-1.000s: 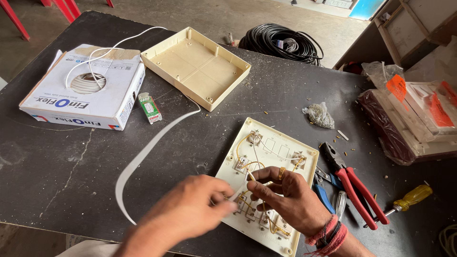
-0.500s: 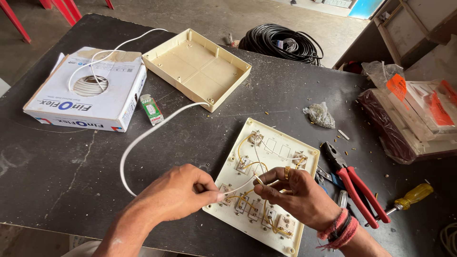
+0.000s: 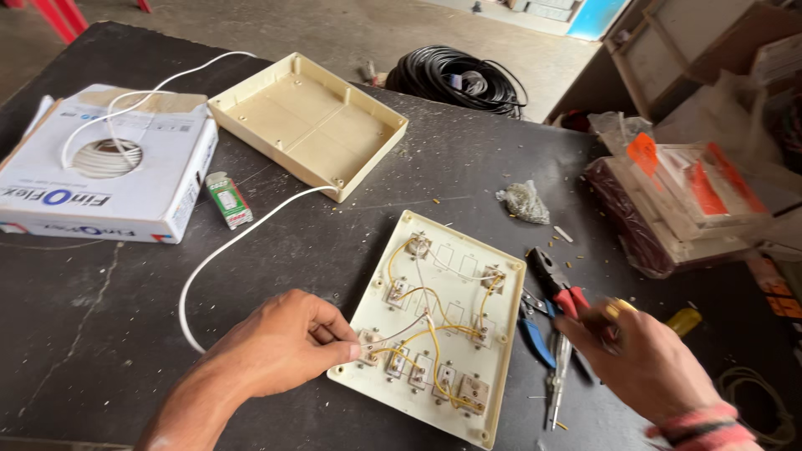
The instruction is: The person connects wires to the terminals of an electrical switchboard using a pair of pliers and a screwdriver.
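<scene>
A cream switch panel [image 3: 458, 250] lies face down on the black table [image 3: 109, 334], its back showing yellow and white wiring between several switches. My left hand [image 3: 280, 347] pinches the end of a white wire [image 3: 234, 242] at the panel's left edge. To the right of the panel, my right hand [image 3: 647, 363] is blurred and hovers over the red-handled pliers [image 3: 551, 276], covering their handles. Whether it grips them is unclear. A yellow screwdriver handle [image 3: 687, 320] shows just beyond it.
A wire-coil carton [image 3: 92, 179] sits far left, feeding the white wire. A cream back box [image 3: 309, 125] lies open behind the panel. A black cable coil [image 3: 459, 79], a small bag of screws [image 3: 522, 202], a blue-handled tool [image 3: 535, 338] and stacked packets [image 3: 668, 200] lie around.
My right hand has left the panel's wiring and swung right onto the pliers. My left hand stays at the panel's left edge, still pinching the white wire.
</scene>
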